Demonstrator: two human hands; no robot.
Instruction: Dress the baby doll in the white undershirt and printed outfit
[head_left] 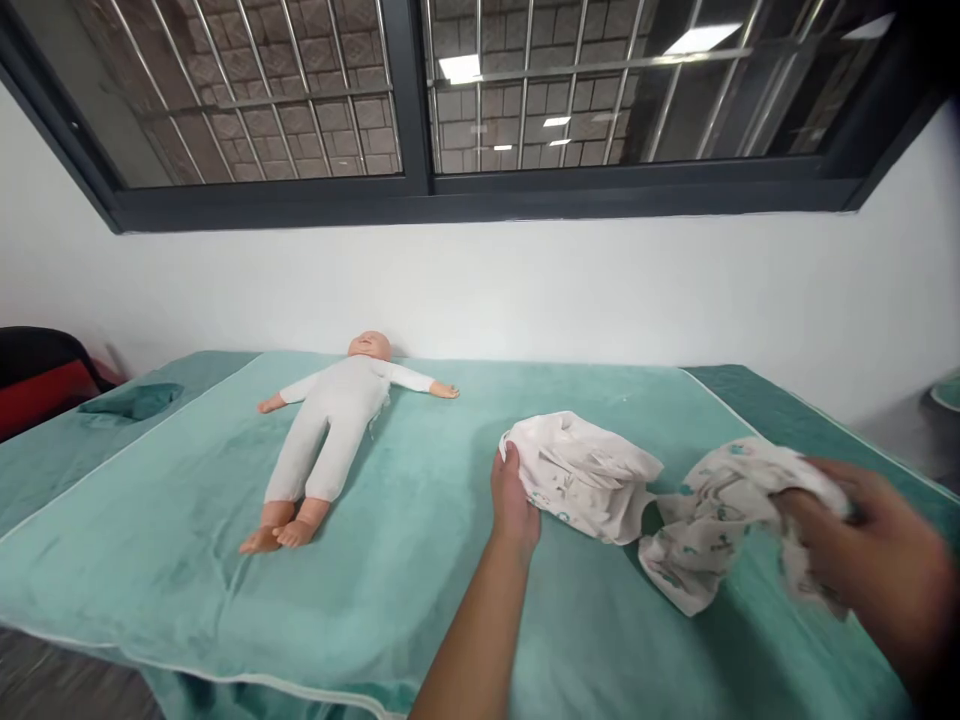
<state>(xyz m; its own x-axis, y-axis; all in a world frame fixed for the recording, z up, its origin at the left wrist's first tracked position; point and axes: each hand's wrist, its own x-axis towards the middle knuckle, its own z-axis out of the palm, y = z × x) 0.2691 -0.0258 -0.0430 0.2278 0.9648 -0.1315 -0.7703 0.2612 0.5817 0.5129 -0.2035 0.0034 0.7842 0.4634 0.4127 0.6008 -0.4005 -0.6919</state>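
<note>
A baby doll [330,425] in a white bodysuit lies on its back on the teal blanket [187,540], head toward the wall. To its right lie two crumpled white printed cloths. My left hand [513,500] grips the left edge of the nearer white cloth [581,475], fingers curled on it. My right hand [870,555] is closed on the second printed cloth [720,530] and holds its right end just above the blanket; the hand is blurred.
The blanket covers a table against a white wall under a barred window [450,90]. A folded dark green cloth [135,400] lies at the far left. A red and black object [41,385] stands left of the table.
</note>
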